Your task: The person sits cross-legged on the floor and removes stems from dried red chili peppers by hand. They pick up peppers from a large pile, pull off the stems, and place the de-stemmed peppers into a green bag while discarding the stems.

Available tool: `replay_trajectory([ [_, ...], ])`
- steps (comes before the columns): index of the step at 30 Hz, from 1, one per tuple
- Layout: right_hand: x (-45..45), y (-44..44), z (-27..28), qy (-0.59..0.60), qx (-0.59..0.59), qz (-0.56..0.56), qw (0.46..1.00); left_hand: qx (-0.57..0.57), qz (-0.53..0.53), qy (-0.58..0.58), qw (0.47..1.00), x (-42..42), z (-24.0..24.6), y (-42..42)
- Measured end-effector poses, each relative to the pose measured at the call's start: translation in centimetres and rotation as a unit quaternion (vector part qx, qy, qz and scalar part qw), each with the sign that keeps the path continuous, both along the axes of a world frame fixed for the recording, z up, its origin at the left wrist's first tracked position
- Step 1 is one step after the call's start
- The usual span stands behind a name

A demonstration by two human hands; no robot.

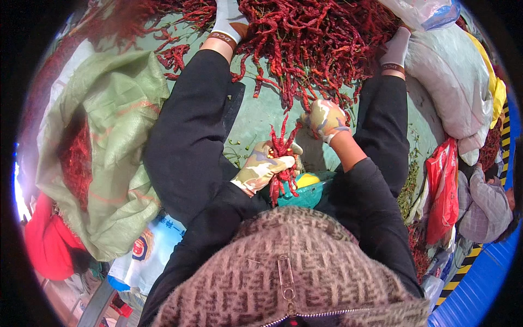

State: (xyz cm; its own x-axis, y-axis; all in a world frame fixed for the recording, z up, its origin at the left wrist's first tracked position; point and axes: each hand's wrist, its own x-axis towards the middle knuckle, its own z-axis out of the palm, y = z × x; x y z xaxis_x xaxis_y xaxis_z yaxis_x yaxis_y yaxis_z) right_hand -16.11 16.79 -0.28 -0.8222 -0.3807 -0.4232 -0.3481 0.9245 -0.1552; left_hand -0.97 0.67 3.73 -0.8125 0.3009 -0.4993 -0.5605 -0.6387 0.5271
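My left hand [264,165], in a camouflage-patterned glove, is closed around a bunch of dried red chili peppers [282,141]; their tips point up and down out of the fist. To its right, my right hand [328,118], gloved alike, is curled at the lower edge of a large pile of red chili peppers [302,45]. Some red shows beside its fingers, but whether it grips a pepper is hidden. Below the hands, a teal plastic bag [302,197] with something yellow [307,180] lies between my thighs. Loose green stems [235,153] lie on the pale green floor near my left hand.
An open green woven sack [126,135] with red peppers inside stands at left. A full white woven sack [449,69] and a red plastic bag [442,190] are at right. Another person in grey [486,204] is at the far right; a red garment [51,241] shows lower left.
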Motion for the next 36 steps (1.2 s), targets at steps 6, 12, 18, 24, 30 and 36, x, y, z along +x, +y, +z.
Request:
replay_trajectory([
  [6, -0.8, 4.2, -2.5, -0.028, -0.248, -0.015, 0.968, -0.029, 0.019, 0.010, 0.999, -0.1, -1.7, 0.3],
  [12, 1.3, 6.6, 1.7, -0.278, -0.527, -0.357, 0.720, -0.078, 0.047, 0.024, 0.996, -0.3, -1.5, 0.5],
  [18, 4.2, 7.2, 1.8, -0.325, -0.662, -0.344, 0.581, -0.095, 0.096, 0.016, 0.991, -0.1, -1.3, 0.7],
  [24, 9.8, 4.6, 4.6, -0.351, -0.502, -0.202, 0.764, -0.096, 0.052, 0.014, 0.994, -0.1, -1.1, 0.1],
  [30, 12.9, 2.5, 3.8, -0.344, -0.462, -0.240, 0.781, -0.139, 0.019, 0.033, 0.989, 0.6, -1.5, 0.3],
  [36, 11.1, 3.3, 5.1, -0.373, -0.585, -0.268, 0.668, -0.130, -0.075, 0.008, 0.989, 0.5, -0.9, 0.3],
])
